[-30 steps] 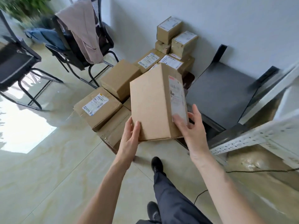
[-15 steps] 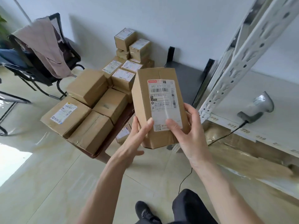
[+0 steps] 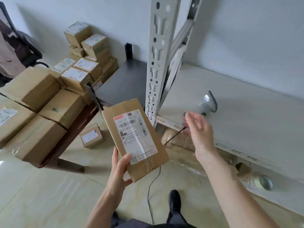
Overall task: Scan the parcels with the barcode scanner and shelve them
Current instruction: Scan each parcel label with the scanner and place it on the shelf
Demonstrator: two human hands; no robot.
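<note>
My left hand [image 3: 119, 168] grips the lower end of a brown cardboard parcel [image 3: 113, 124], thumb on its front, with the white shipping label and barcode facing up. My right hand [image 3: 196, 129] is off the parcel, fingers spread and relaxed, hovering over the front edge of the white shelf [image 3: 246, 122]. A grey barcode scanner [image 3: 208, 104] lies on that shelf just beyond my right fingertips, its black cable running down off the edge to the floor.
Many taped parcels [image 3: 54, 102] are stacked on a low dark table at the left, one small box [image 3: 91, 137] on the floor beneath. A white perforated shelf post [image 3: 155, 66] rises at centre. A tape roll [image 3: 263, 181] sits on the lower shelf. My shoe [image 3: 175, 201] is below.
My right hand has let go of the parcel and moved right toward the scanner. The left hand alone now holds the parcel, lowered. My view has swung right to the shelf.
</note>
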